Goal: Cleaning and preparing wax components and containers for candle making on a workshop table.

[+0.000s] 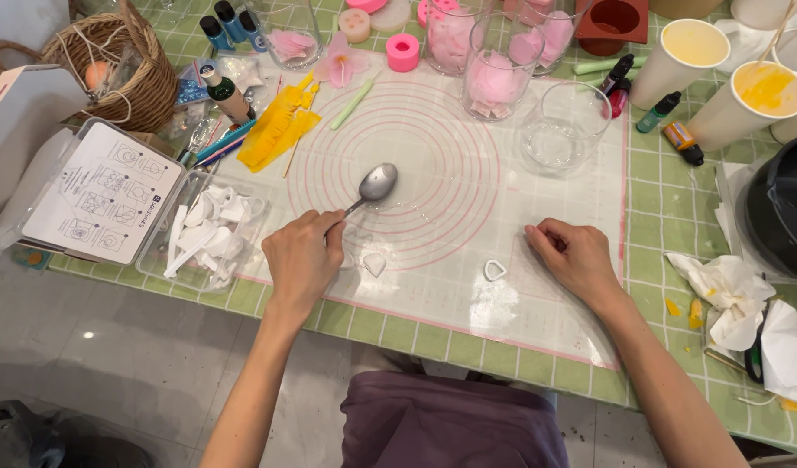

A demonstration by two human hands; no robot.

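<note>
The left hand [301,260] was curled around the handle of a metal spoon [377,184], pinching it between thumb and fingers; the spoon's bowl lay up at about one o'clock from that hand, resting on the translucent silicone mat [468,186] near the middle of its pink ring pattern; the right hand [576,256] rested on the same mat well apart at three o'clock from the left, fingers bent loosely inward with the fingertips touching the mat and holding nothing that could be made out; between the two hands, a small white heart-shaped cutter [495,269] lay just beside the right hand at about eight o'clock from it, and a small pale heart-shaped piece [374,263] lay just beside the left hand at three o'clock; the mat covered a green checked tabletop [667,208]; at nine o'clock from the left hand stood a clear plastic box [204,234] of white cutter pieces, with its lid and instruction sheet [104,195] folded open beyond it; at twelve o'clock across the mat stood an empty glass [563,128] and, farther back, glasses holding pink petals [494,82]; yellow petal pieces [277,130] lay at eleven o'clock; two paper cups [745,100] with yellow contents stood at two o'clock; crumpled white tissues [732,295] lay at four o'clock from the right hand.
</note>
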